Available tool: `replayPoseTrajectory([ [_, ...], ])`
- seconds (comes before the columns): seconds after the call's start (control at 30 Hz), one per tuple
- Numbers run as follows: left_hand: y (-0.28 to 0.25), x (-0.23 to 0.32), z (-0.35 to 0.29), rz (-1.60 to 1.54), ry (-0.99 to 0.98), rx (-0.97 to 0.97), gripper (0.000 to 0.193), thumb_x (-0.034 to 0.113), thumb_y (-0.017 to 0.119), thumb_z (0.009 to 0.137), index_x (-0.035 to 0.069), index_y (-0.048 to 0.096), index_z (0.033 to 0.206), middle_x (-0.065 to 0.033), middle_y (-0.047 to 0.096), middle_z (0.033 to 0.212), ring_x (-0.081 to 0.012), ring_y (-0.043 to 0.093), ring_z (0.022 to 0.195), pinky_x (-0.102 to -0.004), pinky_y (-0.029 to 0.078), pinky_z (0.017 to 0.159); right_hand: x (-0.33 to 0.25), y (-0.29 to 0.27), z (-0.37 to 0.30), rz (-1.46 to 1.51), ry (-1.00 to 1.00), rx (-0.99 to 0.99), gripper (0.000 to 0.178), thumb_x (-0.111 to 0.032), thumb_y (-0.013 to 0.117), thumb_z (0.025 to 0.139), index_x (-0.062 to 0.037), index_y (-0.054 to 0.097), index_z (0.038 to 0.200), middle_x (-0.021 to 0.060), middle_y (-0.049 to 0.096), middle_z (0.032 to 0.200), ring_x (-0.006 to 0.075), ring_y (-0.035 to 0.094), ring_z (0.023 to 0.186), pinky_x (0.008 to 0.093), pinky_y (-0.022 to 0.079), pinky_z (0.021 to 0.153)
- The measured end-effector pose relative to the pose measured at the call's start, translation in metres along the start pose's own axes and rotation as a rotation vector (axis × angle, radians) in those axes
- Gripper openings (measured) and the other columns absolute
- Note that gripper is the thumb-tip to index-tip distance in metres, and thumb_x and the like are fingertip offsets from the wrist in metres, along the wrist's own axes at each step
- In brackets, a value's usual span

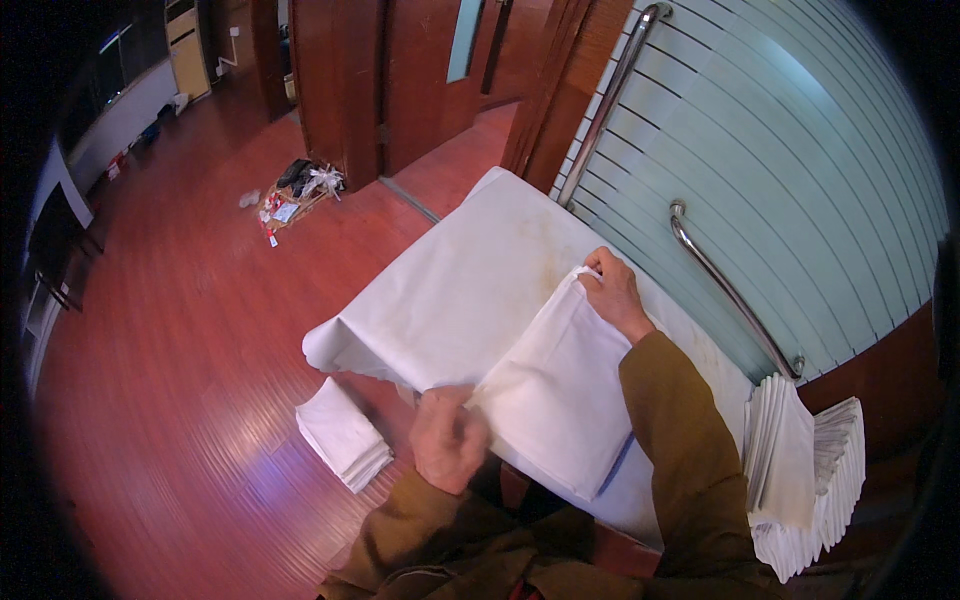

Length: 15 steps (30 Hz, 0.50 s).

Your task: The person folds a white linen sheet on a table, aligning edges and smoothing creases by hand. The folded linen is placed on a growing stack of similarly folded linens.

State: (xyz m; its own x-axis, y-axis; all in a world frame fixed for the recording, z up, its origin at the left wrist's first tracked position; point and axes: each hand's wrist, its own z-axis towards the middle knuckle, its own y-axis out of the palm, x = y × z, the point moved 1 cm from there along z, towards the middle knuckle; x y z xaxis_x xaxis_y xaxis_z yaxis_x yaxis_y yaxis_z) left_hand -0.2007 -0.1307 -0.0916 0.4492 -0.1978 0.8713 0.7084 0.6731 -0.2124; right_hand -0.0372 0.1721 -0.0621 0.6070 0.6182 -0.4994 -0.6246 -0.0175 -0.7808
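A folded white cloth (560, 385) lies on the table, which is draped with a white cover (480, 270). My left hand (448, 440) is closed at the cloth's near left corner, slightly blurred, by the table's edge. At the far corner, the thumb and fingers of my right hand (613, 293) pinch the cloth's edge. Between both hands the cloth's upper edge runs fairly straight. A strip of blue shows under its near right side.
Left of the table sits a stack of folded white cloths (343, 434). More folded cloths (800, 470) are piled at the right end. A frosted glass door with metal handles (735, 285) stands along the far right side. Litter (290, 200) lies on the reddish floor (190, 350).
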Motion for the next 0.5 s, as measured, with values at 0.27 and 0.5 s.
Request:
replayPoseTrajectory([
  [0.27,-0.003,0.035,0.010,0.236,0.410,-0.014,0.029,-0.007,0.065,0.079,-0.005,0.068,0.109,-0.0204,0.064,0.109,-0.0296,0.066,0.087,-0.0345,0.054,0.071,-0.047,-0.036,-0.031,-0.108,-0.368,0.135,0.034,-0.007,0.072,0.081,-0.0024,0.058,0.112,0.0186,0.063,0.108,0.0390,0.058,0.103,0.0465,0.046,0.091],
  [0.5,0.027,0.034,0.012,0.420,0.465,-0.363,0.045,0.015,0.075,0.080,-0.006,0.064,0.119,-0.0248,0.058,0.132,-0.0426,0.054,0.127,-0.0539,0.041,0.109,-0.078,-0.021,-0.086,-0.106,-0.457,-0.189,0.044,-0.024,0.072,0.085,-0.0039,0.061,0.123,0.0142,0.057,0.125,0.0327,0.052,0.118,0.0463,0.041,0.101],
])
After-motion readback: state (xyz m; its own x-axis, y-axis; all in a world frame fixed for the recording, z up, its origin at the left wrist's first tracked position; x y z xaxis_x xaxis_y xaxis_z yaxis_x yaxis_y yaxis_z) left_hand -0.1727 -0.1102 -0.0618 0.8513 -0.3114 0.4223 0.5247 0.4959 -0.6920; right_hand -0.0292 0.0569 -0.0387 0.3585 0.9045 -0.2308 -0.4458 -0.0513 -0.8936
